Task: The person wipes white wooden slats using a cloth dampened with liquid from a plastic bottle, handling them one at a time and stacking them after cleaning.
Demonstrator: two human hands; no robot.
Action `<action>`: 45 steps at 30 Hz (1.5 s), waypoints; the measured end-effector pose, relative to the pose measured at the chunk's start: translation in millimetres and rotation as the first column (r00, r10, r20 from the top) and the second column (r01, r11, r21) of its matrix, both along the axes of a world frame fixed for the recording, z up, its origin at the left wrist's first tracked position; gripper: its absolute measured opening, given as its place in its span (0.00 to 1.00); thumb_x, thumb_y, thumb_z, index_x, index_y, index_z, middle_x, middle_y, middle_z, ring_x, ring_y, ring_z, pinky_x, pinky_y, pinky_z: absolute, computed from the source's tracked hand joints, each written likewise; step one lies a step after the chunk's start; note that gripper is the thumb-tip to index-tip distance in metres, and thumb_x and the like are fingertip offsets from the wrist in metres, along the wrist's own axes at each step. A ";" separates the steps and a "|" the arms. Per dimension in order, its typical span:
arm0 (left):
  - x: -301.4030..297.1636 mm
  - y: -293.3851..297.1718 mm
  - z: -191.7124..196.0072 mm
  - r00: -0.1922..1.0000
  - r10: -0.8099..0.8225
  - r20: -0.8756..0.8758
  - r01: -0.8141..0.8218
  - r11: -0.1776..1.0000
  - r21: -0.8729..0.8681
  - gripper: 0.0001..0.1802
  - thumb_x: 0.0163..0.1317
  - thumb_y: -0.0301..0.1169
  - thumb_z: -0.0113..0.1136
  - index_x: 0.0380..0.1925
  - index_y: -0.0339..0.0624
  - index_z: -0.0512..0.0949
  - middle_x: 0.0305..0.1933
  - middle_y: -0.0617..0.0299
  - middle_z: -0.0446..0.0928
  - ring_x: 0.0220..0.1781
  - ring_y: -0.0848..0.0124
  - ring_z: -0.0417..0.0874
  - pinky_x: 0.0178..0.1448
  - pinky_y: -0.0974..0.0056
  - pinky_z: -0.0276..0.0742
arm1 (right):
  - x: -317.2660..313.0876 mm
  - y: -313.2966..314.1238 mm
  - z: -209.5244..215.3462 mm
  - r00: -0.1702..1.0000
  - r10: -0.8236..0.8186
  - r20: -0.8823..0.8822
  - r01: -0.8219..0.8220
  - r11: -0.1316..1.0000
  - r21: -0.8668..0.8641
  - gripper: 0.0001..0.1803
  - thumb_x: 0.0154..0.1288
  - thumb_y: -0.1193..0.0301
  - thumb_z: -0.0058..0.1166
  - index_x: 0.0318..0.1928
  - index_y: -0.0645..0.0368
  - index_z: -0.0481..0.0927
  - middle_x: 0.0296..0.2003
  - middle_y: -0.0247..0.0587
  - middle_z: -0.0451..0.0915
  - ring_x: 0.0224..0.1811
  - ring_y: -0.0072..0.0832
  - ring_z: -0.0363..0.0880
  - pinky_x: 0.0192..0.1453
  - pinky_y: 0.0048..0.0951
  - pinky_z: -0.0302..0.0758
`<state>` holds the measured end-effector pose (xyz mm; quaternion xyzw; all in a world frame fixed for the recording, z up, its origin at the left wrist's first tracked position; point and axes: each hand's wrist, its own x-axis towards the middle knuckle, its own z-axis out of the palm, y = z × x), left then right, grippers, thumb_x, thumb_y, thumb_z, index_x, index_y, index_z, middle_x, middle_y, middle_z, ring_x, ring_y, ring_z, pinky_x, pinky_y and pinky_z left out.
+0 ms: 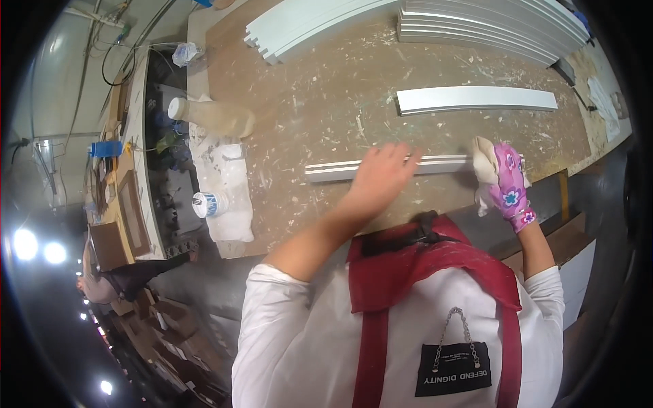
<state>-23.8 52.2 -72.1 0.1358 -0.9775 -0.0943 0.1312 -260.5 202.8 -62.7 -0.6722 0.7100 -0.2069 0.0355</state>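
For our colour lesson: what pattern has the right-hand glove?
The glove has a pink floral print, clearest in head view.

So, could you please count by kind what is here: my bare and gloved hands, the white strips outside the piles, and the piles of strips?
Bare left hand: 1
Gloved right hand: 1
Strips outside piles: 2 (near strip, far strip)
Piles: 2 (left pile, right pile)
Total: 6

White lamps (26,244) glow at far left, beyond what look like cardboard boxes (175,318).
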 end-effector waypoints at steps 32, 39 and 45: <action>102.5 -51.6 -32.2 0.804 0.531 0.266 -0.390 0.135 0.911 0.13 0.60 0.33 0.61 0.43 0.39 0.77 0.37 0.64 0.74 0.39 0.74 0.72 0.44 0.67 0.68 | -73.3 31.9 -51.9 0.881 -0.464 -0.092 0.472 0.876 0.103 0.27 0.60 0.72 0.47 0.61 0.57 0.68 0.54 0.52 0.74 0.54 0.42 0.76 0.61 0.39 0.71; 89.6 -45.8 -7.4 0.826 0.518 0.222 -0.282 0.039 0.959 0.19 0.63 0.33 0.58 0.52 0.36 0.73 0.46 0.61 0.76 0.47 0.73 0.74 0.52 0.69 0.69 | 37.6 -40.6 22.4 0.996 -0.075 0.057 0.053 0.948 0.313 0.22 0.56 0.67 0.51 0.51 0.61 0.73 0.48 0.47 0.75 0.46 0.39 0.78 0.45 0.38 0.78; 106.5 -39.3 -6.0 0.794 0.563 0.229 -0.257 -0.031 0.966 0.19 0.61 0.35 0.59 0.51 0.40 0.75 0.42 0.66 0.78 0.40 0.78 0.76 0.41 0.73 0.69 | 25.2 -26.4 -49.1 0.996 -0.092 -0.002 0.092 0.996 0.020 0.23 0.58 0.63 0.55 0.55 0.54 0.75 0.53 0.45 0.76 0.58 0.34 0.73 0.64 0.35 0.68</action>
